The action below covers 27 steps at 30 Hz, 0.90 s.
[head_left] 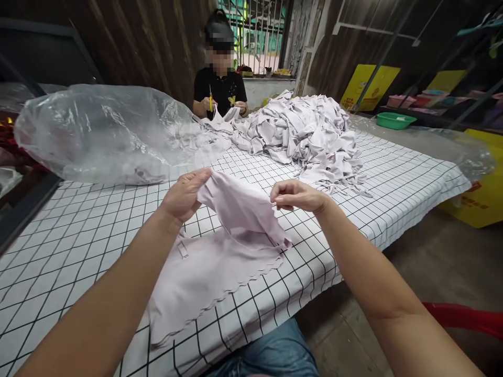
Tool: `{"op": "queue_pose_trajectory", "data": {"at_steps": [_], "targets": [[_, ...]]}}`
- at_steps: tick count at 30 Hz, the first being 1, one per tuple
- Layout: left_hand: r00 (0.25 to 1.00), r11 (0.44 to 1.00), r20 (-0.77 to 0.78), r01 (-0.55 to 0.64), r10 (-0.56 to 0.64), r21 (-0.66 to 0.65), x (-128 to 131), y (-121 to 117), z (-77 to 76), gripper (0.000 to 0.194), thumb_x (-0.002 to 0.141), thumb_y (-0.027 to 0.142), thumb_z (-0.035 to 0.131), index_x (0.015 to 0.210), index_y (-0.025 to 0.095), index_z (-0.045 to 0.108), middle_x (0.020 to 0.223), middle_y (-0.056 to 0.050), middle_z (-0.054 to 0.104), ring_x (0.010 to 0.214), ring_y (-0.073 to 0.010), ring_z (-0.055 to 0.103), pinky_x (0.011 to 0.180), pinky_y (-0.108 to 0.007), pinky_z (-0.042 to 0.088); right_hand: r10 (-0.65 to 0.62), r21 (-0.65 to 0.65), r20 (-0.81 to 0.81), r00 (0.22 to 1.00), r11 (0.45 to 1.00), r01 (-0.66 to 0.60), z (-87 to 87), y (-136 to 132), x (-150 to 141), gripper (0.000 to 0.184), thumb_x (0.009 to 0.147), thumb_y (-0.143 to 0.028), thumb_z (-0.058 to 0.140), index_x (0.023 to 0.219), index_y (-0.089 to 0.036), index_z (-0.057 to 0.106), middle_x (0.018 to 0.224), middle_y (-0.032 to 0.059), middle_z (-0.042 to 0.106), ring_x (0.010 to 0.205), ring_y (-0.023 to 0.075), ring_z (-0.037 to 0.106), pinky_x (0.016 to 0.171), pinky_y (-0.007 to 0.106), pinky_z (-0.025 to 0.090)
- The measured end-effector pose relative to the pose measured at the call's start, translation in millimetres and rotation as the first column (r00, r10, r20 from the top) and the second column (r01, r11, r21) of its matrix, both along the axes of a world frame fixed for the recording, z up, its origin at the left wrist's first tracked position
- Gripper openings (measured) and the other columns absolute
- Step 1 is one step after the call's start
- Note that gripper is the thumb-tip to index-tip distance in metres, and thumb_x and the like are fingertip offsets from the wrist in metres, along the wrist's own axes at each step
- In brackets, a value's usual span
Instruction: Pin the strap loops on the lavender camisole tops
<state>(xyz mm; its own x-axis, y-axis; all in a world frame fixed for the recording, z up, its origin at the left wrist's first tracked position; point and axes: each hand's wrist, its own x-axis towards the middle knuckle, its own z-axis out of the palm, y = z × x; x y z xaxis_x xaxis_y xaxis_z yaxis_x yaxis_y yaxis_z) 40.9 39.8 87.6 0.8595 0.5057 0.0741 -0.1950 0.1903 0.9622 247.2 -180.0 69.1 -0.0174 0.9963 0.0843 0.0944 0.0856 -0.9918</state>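
A pale pink garment (220, 262) of thin, smooth fabric with a wavy cut edge lies partly on the checked tablecloth in front of me. Its upper part is lifted and folded back. My left hand (186, 196) is closed on the raised upper left corner. Fingers curled into a pinch, my right hand (294, 196) is at the raised right edge; whether it grips the fabric or a loose thread there is too small to tell. A narrow strap-like loop shows on the garment near my left wrist.
A large heap of similar pale garments (298, 131) covers the table's far side. A clear plastic bag (106, 131) bulges at the left. Across the table sits a co-worker (220, 86) with yellow-handled scissors (211, 101). A green basin (395, 120) stands at the far right.
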Motion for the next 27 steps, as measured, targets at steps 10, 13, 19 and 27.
{"op": "queue_pose_trajectory", "data": {"at_steps": [10, 13, 19, 27], "targets": [[0.992, 0.986, 0.0, -0.124, 0.125, -0.107, -7, 16, -29.9, 0.019, 0.074, 0.028, 0.075, 0.073, 0.012, 0.064, 0.067, 0.001, 0.061, 0.059, -0.0097, 0.056, 0.055, -0.02, 0.045, -0.155, -0.12, 0.31, 0.938, 0.972, 0.201, -16.1, 5, -20, 0.029, 0.083, -0.045, 0.065, 0.095, -0.018, 0.064, 0.09, 0.0034, 0.06, 0.079, 0.0126, 0.051, 0.073, 0.028, 0.044], [0.998, 0.997, 0.014, -0.062, 0.063, -0.052, -9, 12, -26.0, 0.021, 0.078, 0.032, 0.072, 0.071, 0.014, 0.063, 0.063, 0.001, 0.057, 0.055, -0.0095, 0.053, 0.052, -0.02, 0.044, -0.191, -0.129, 0.385, 0.903, 0.958, 0.257, -26.3, 32, -41, 0.042, 0.079, -0.049, 0.067, 0.108, -0.02, 0.062, 0.101, 0.0056, 0.061, 0.087, 0.016, 0.053, 0.077, 0.03, 0.045], [0.976, 0.925, -0.051, 0.218, -0.213, 0.312, -45, 3, 3.3, 0.027, 0.085, 0.037, 0.065, 0.069, 0.015, 0.067, 0.066, -0.002, 0.056, 0.059, -0.0107, 0.049, 0.055, -0.022, 0.042, -0.037, -0.002, 0.446, 0.894, 0.999, 0.042, -8.5, 29, -61, 0.026, 0.086, -0.043, 0.062, 0.082, -0.017, 0.064, 0.08, 0.0014, 0.061, 0.073, 0.0126, 0.053, 0.067, 0.027, 0.043], [0.75, 0.533, -0.55, 0.654, -0.367, 0.536, -108, 6, -4.4, 0.027, 0.09, 0.038, 0.057, 0.075, 0.019, 0.068, 0.072, -0.003, 0.059, 0.069, -0.0144, 0.053, 0.068, -0.027, 0.044, 0.18, -0.181, 0.583, 0.792, 0.979, -0.09, 5.4, -16, -63, 0.029, 0.089, -0.043, 0.059, 0.101, -0.019, 0.069, 0.095, 0.0055, 0.068, 0.083, 0.0159, 0.061, 0.072, 0.028, 0.047]]}}
